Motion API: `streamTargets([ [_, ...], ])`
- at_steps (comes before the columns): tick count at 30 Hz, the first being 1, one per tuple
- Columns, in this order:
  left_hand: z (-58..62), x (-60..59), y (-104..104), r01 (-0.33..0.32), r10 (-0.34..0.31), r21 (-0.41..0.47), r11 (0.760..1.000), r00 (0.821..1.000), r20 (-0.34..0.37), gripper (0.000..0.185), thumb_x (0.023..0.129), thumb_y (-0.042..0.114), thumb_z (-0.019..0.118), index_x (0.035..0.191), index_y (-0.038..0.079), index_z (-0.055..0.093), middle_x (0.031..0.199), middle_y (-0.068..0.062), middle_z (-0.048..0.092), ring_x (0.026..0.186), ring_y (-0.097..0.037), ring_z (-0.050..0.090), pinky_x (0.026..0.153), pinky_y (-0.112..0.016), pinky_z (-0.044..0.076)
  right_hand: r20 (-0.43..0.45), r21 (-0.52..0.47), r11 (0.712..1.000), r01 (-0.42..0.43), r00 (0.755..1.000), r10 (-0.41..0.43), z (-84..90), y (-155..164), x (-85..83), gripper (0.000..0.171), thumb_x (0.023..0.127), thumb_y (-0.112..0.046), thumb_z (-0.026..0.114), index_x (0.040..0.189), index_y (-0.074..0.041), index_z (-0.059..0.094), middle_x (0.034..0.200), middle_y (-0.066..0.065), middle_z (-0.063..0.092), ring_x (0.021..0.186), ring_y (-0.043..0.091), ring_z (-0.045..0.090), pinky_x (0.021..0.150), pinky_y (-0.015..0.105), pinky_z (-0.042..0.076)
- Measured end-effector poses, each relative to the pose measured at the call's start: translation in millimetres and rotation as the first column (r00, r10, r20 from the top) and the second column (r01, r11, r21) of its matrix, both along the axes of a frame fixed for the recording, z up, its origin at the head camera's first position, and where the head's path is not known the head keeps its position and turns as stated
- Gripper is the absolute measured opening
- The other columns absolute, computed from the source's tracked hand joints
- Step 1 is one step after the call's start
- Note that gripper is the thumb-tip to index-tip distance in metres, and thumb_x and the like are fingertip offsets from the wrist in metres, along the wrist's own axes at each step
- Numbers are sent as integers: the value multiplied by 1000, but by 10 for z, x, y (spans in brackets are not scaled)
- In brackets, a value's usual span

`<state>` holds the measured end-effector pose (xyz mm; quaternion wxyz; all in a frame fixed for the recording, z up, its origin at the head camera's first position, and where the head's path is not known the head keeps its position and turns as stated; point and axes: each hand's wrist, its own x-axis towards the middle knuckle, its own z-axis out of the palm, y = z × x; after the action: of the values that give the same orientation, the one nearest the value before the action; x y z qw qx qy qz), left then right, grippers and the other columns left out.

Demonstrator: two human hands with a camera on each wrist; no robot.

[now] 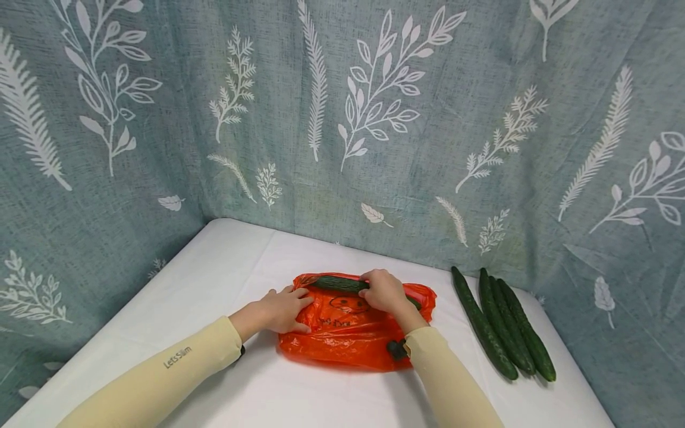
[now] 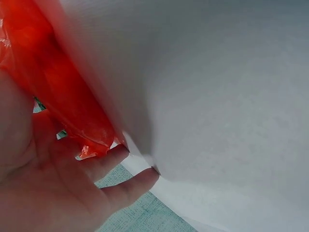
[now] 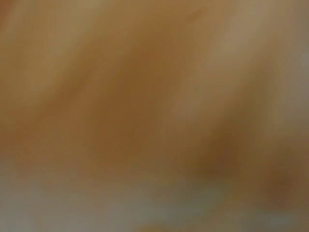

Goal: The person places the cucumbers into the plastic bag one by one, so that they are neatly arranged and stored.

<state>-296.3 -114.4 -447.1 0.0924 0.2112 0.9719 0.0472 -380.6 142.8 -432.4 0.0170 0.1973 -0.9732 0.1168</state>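
A red plastic bag (image 1: 342, 351) with a printed face lies on the white table, its mouth spread toward the back. Across that mouth lies a dark green cucumber (image 1: 337, 284), and my right hand (image 1: 384, 291) grips its right part from above. More green (image 1: 414, 302) shows in the bag just right of that hand. My left hand (image 1: 283, 310) rests against the bag's left side with fingers spread. In the left wrist view, the fingers of this hand (image 2: 63, 183) look nearly straight beside the red plastic (image 2: 67, 92). The right wrist view is too blurred to read.
Several long cucumbers (image 1: 484, 324) lie side by side on the white table (image 1: 241, 267), right of the bag. A blue-green curtain (image 1: 332, 196) with white leaf prints hangs behind the table and at its sides.
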Motion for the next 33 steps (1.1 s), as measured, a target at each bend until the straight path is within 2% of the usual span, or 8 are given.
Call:
streamTargets([
  [8, 22, -8, 9, 1, -1, 1, 1000, 1000, 8, 79, 90, 59, 66, 153, 16, 45, 160, -8, 37, 147, -39, 33, 106, -65, 39, 26, -3, 1000, 18, 1000, -18, -23, 0, -35, 32, 89, -20, 77, 121, -14, 75, 119, 6, 73, 110, 29, 67, 90, 49, 55],
  [14, 1, -15, -9, 1, -1, 5, 1000, 1000, 14, 78, 91, 59, 65, 154, 18, 44, 161, -8, 36, 150, -39, 29, 109, -66, 35, 49, -2, 1000, -8, 999, 8, -26, 24, -50, 34, 90, -20, 77, 123, -15, 74, 122, 5, 72, 113, 28, 66, 94, 48, 54],
  [17, -9, -22, -20, 15, -15, 1, 1000, 1000, 19, 79, 91, 59, 65, 155, 17, 42, 162, -9, 34, 150, -39, 28, 109, -66, 35, 70, -44, 999, -17, 997, 20, -33, 83, -31, 35, 89, -17, 77, 124, -15, 73, 110, 5, 74, 95, 25, 67, 87, 42, 54],
  [19, -6, -26, -30, 25, -25, 6, 1000, 999, 24, 79, 92, 59, 64, 155, 17, 42, 162, -9, 34, 150, -38, 29, 109, -66, 35, 80, -69, 998, -12, 997, 17, -32, 141, -18, 36, 89, -15, 77, 124, -15, 73, 99, 5, 73, 81, 22, 63, 79, 40, 52],
  [21, -2, -34, -47, 31, -31, 3, 1000, 999, 30, 79, 92, 59, 63, 156, 18, 40, 164, -7, 32, 151, -37, 28, 110, -65, 35, 81, -78, 997, 11, 997, -5, -29, 211, -6, 37, 87, -13, 78, 124, -15, 73, 97, 6, 73, 77, 21, 60, 74, 39, 51],
  [27, 33, -62, -91, 36, -37, 27, 999, 998, 55, 79, 91, 58, 66, 156, 20, 40, 164, -5, 31, 151, -35, 29, 110, -62, 37, 89, -16, 989, 149, 985, -147, -35, 435, 8, 41, 84, -22, 83, 123, -14, 73, 120, 7, 71, 105, 26, 66, 88, 48, 55],
  [33, 9, -100, -93, 42, -45, 44, 998, 997, 64, 80, 91, 57, 66, 156, 20, 40, 165, -5, 29, 151, -33, 29, 110, -62, 36, 89, -8, 987, 158, 984, -156, -68, 539, -17, 38, 87, -27, 80, 120, -10, 74, 116, 7, 72, 101, 25, 67, 88, 48, 55],
])
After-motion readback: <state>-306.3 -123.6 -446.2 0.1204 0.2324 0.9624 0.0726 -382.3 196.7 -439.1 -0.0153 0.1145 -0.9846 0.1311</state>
